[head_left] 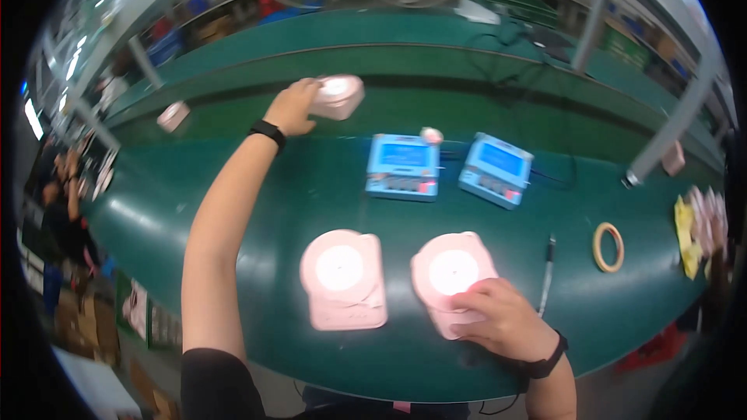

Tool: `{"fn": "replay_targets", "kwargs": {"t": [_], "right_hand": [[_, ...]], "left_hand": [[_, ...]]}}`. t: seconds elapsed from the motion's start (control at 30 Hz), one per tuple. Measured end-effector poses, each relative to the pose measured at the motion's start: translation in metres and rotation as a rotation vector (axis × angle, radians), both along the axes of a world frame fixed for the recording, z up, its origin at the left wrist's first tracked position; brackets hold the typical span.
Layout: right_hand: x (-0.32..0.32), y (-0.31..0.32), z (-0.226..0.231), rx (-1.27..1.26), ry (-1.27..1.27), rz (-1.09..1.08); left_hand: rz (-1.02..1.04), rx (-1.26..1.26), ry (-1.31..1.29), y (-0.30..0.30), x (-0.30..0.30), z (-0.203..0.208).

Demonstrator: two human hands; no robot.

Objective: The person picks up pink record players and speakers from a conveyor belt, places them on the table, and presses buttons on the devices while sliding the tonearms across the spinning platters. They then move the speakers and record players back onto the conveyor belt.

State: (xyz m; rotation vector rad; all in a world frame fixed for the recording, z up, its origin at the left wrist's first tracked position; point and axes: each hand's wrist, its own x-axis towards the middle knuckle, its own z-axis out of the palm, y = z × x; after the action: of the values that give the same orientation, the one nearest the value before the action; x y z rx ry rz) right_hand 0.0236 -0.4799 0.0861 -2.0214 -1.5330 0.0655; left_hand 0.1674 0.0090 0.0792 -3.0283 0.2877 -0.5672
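With my left hand [294, 106], stretched out toward the far side of the bench, I grip the side of a pink device with a white round disc on top [339, 96]. Nearer to me, the fingers and thumb of my right hand [510, 320] close on the lower right part of another pink device [443, 263], which rests on the bench. To its left lies a third pink device [346, 315], flat, its white disc facing up. Two blue boxes with lit screens, a left one [403, 167] and a right one [496, 170], stand beyond these.
A small pink-white round piece [431, 136] sits by the left blue box. To the right lie a pen [548, 274], a tape roll [608, 247] and plastic bags [700, 225]. Small pink blocks stand far left [173, 117] and far right [673, 158]. A metal post [675, 128] rises at right.
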Motion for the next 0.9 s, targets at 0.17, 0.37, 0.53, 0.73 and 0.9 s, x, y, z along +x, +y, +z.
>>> {"fn": "replay_targets", "kwargs": {"t": [0.17,0.37,0.53,0.73,0.9], "right_hand": [[0.007,-0.001,-0.01,0.042,0.098,-0.003],[0.006,-0.004,-0.012,0.074,0.08,0.059],[0.009,-0.019,0.002,0.243,0.154,0.021],[0.028,-0.071,0.02,0.35,0.047,-0.163],[0.072,-0.093,0.032,0.37,-0.234,-0.475]], "left_hand": [[-0.076,-0.007,0.119,-0.015,0.068,-0.022],[-0.034,0.203,0.334,-0.055,0.087,0.002],[-0.042,0.324,0.026,-0.062,0.056,0.017],[-0.009,0.133,-0.227,-0.047,-0.055,0.051],[0.205,0.052,0.037,-0.038,-0.167,0.081]]}}
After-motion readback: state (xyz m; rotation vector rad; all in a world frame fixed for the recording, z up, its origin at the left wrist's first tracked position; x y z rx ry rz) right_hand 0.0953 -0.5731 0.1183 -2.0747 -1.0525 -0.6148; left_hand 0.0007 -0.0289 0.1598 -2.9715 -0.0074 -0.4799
